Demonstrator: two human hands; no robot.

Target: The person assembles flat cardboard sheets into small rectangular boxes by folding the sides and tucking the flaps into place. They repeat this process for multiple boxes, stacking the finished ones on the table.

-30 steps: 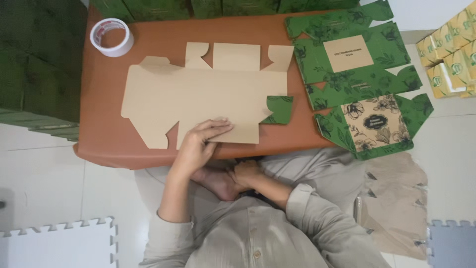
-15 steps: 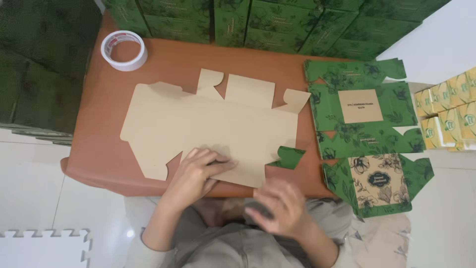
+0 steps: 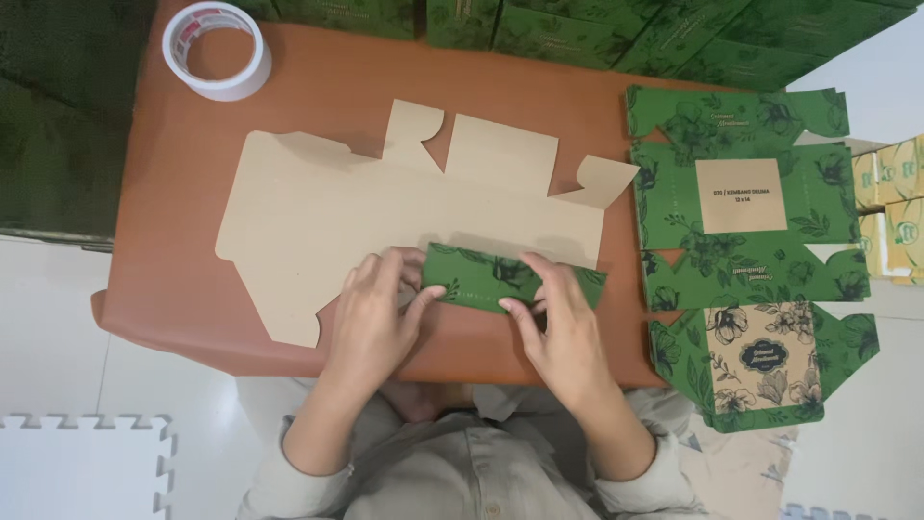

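A flat die-cut cardboard box blank point(image 3: 385, 207) lies brown side up on a small reddish-brown table point(image 3: 192, 308). Its near flap point(image 3: 486, 274) is folded up and over, showing the green floral printed side. My left hand point(image 3: 371, 323) pinches the left end of that green flap. My right hand point(image 3: 558, 332) presses and grips its right half. Both hands sit at the table's near edge, above my lap.
A roll of clear tape point(image 3: 217, 48) lies at the table's far left corner. A stack of flat green printed blanks point(image 3: 741, 250) covers the right end and overhangs it. Folded green boxes point(image 3: 597, 29) line the far side. Yellow boxes point(image 3: 890, 212) stand at right; foam mat point(image 3: 82, 467) at lower left.
My right hand came up from my lap onto the table. The blank's near flap, flat before, is now folded over with its green side showing, and both hands are on it.
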